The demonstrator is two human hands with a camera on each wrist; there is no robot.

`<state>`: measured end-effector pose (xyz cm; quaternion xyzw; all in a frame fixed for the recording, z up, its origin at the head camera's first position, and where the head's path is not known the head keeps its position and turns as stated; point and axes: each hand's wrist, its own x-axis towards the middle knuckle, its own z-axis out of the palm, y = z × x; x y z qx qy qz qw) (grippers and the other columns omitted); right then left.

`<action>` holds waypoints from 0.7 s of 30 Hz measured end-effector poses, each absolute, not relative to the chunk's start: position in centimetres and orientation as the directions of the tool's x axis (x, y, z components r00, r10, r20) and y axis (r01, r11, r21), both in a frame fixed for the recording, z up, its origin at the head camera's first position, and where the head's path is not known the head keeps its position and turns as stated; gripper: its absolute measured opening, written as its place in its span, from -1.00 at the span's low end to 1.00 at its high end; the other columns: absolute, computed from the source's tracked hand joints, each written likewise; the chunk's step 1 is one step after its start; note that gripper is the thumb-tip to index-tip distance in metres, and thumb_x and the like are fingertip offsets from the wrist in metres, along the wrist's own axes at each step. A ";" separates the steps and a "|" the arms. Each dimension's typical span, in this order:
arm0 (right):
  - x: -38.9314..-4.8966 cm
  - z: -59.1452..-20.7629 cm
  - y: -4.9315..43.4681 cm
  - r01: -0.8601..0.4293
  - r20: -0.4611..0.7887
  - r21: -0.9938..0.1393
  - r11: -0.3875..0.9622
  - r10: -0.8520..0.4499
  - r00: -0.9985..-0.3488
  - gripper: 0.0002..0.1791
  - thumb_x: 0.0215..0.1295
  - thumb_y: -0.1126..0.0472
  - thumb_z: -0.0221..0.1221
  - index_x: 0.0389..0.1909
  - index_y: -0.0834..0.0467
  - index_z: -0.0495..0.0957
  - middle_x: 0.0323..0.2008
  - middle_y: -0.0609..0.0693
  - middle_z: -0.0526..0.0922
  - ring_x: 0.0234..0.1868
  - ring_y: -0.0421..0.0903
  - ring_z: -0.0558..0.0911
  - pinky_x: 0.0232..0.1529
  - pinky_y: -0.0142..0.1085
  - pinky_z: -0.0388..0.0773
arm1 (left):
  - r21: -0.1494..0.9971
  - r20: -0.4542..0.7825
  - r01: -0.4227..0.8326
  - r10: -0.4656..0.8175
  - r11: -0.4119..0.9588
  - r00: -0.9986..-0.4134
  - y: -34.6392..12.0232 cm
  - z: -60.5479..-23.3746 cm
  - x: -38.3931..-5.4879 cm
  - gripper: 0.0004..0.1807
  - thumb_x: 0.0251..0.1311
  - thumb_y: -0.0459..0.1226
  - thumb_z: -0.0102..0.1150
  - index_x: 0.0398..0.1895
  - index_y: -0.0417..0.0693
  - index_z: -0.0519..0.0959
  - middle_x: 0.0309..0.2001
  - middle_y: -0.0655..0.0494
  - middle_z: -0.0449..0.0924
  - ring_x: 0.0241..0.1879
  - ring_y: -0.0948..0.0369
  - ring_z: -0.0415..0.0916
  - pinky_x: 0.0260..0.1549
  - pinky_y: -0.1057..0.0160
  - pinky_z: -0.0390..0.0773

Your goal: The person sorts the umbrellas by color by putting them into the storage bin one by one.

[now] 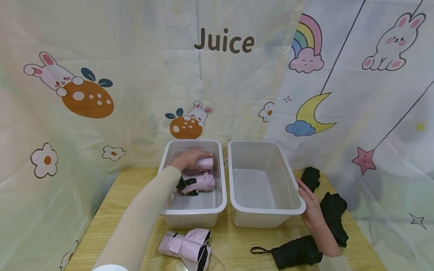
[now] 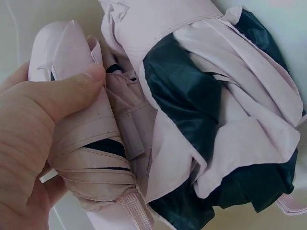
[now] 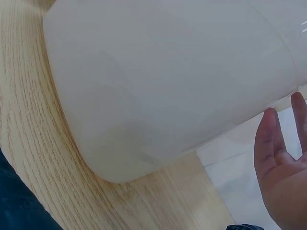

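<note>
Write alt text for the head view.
A person's left hand grips a pink folded umbrella inside the pale left bin, beside another pink umbrella. The right hand touches the outer side of the pale right bin. On the wooden table, a third pink umbrella lies in front of the left bin and three black umbrellas near the right hand.

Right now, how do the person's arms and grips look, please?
The left sleeve is plain cream fabric, with a white edge at the bottom; the similar right sleeve shows partly. The left grip and right grip are bare, ungloved hands.
</note>
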<state>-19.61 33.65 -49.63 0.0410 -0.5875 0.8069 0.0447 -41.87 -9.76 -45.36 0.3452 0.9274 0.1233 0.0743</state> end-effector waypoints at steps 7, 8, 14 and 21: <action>-19.6 -49.5 33.8 -0.134 0.137 -0.937 -0.323 0.013 -0.990 -0.46 0.54 0.21 -0.10 0.49 0.09 0.14 0.18 -0.28 0.51 0.05 -0.23 0.57 -0.05 -0.31 0.56 | 0.273 -0.051 0.612 0.646 0.742 -0.761 -9.6 -46.2 -42.6 -0.24 0.00 -0.27 0.48 0.33 0.33 0.44 0.20 0.22 0.50 -0.06 0.21 0.40 -0.04 0.16 0.47; -19.6 -49.5 33.8 -0.137 0.140 -0.936 -0.325 0.012 -0.990 -0.45 0.55 0.21 -0.11 0.50 0.12 0.11 0.18 -0.27 0.51 0.05 -0.23 0.57 -0.05 -0.31 0.56 | 0.273 -0.052 0.612 0.646 0.742 -0.761 -9.6 -46.3 -42.7 -0.24 -0.01 -0.27 0.48 0.32 0.33 0.45 0.19 0.21 0.51 -0.08 0.19 0.40 -0.07 0.16 0.47; -19.7 -49.5 33.6 -0.125 0.125 -0.940 -0.319 0.021 -0.992 -0.45 0.54 0.19 -0.09 0.50 0.10 0.12 0.17 -0.29 0.51 0.05 -0.25 0.57 -0.05 -0.32 0.55 | 0.208 -0.081 0.611 0.636 0.764 -0.767 -9.5 -46.6 -42.7 -0.20 -0.03 -0.22 0.50 0.34 0.39 0.42 0.23 0.21 0.47 -0.05 0.22 0.39 -0.03 0.20 0.44; -19.7 -49.6 33.5 -0.130 0.133 -0.937 -0.323 0.011 -0.991 -0.46 0.55 0.20 -0.12 0.50 0.09 0.12 0.18 -0.28 0.51 0.06 -0.24 0.56 -0.05 -0.31 0.56 | 0.184 -0.082 0.617 0.638 0.765 -0.766 -9.6 -47.1 -42.7 -0.18 -0.07 -0.23 0.52 0.34 0.36 0.42 0.22 0.21 0.48 -0.05 0.22 0.40 0.00 0.18 0.44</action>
